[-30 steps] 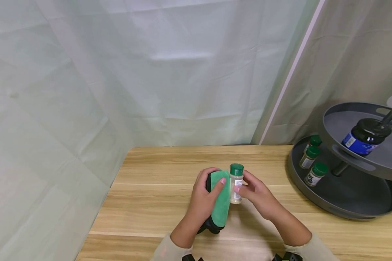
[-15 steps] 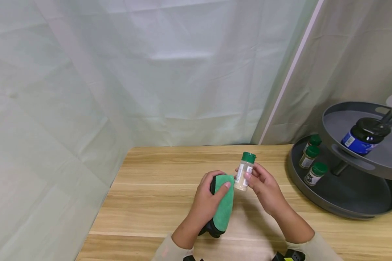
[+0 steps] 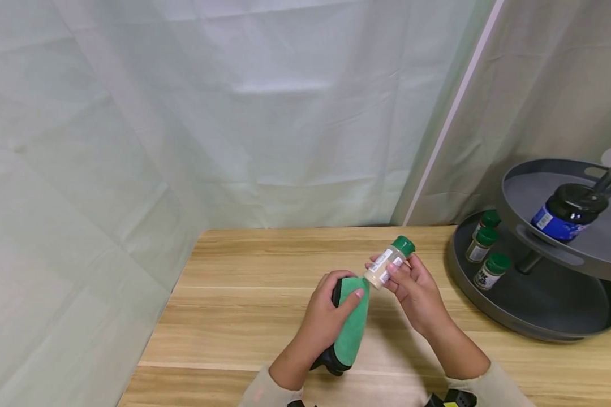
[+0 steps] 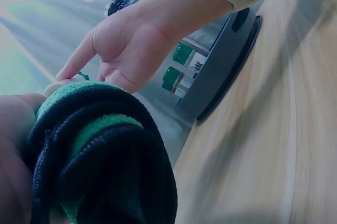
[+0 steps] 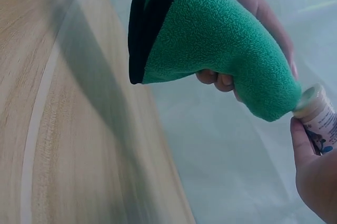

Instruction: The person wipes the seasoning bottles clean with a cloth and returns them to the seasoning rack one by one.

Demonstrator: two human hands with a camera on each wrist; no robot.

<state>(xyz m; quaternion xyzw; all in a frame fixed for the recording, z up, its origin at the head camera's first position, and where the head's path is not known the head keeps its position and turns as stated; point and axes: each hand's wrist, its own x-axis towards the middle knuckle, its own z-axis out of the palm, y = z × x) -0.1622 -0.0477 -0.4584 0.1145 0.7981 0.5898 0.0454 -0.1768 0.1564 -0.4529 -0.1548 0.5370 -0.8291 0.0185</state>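
My left hand (image 3: 331, 308) grips a folded green cloth (image 3: 353, 325) with black edging, thumb across its green face. In my right hand (image 3: 416, 291) is a spice jar (image 3: 385, 264) with a green cap and white labels, held between thumb and fingers. The jar tilts, its cap up and to the right, its base by the top end of the cloth. In the right wrist view the cloth (image 5: 221, 50) meets or nearly meets the base of the jar (image 5: 321, 121). The left wrist view shows the dark folds of the cloth (image 4: 110, 155); the jar is mostly hidden there.
At the right stands a grey two-tier round tray (image 3: 545, 316). Its lower tier bears green-capped spice jars (image 3: 491, 272); a dark jar with a blue label (image 3: 565, 217) stands on top. Below my hands is a wooden table (image 3: 244, 316), with pale curtains (image 3: 285, 124) behind.
The jar has gone from upright beside the cloth to raised and tilted rightward, moving up and right with my right hand. My left hand and the cloth have shifted slightly right and down.
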